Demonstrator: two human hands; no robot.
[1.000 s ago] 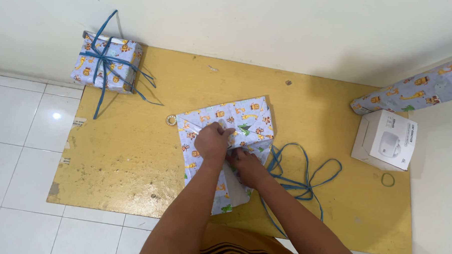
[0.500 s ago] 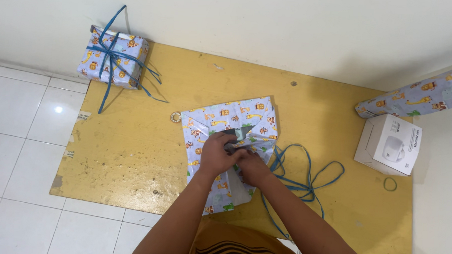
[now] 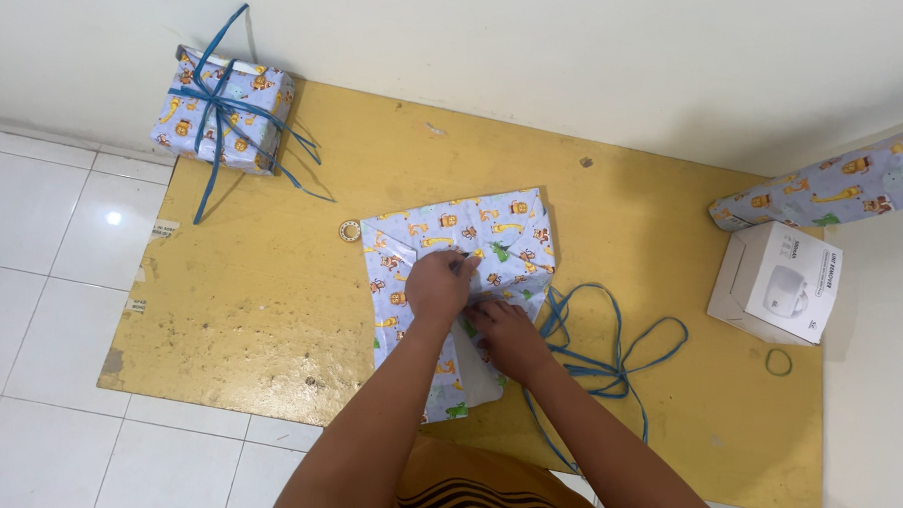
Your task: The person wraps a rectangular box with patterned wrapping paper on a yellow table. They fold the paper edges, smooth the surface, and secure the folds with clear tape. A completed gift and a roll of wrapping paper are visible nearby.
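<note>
A box half wrapped in pale blue animal-print paper [image 3: 477, 235] lies in the middle of a yellow board [image 3: 271, 278] on the floor. My left hand [image 3: 439, 282] presses down on the paper's folded flap, fingers curled over the fold. My right hand [image 3: 504, 329] lies just to its right, flat on the lower flap, holding it against the box. A white underside of the paper shows near my wrists. A loose blue ribbon [image 3: 608, 350] lies in loops right of the parcel, close to my right forearm.
A finished parcel tied with blue ribbon [image 3: 221, 111] sits at the board's far left corner. A small tape roll [image 3: 350, 230] lies by the paper's left corner. At right are a roll of the same paper [image 3: 824, 192], a white carton [image 3: 779, 282] and a green rubber band [image 3: 778, 362].
My left hand has slid down from the parcel's top toward the fold, and my right hand has closed in beside it. The view has shifted slightly.
</note>
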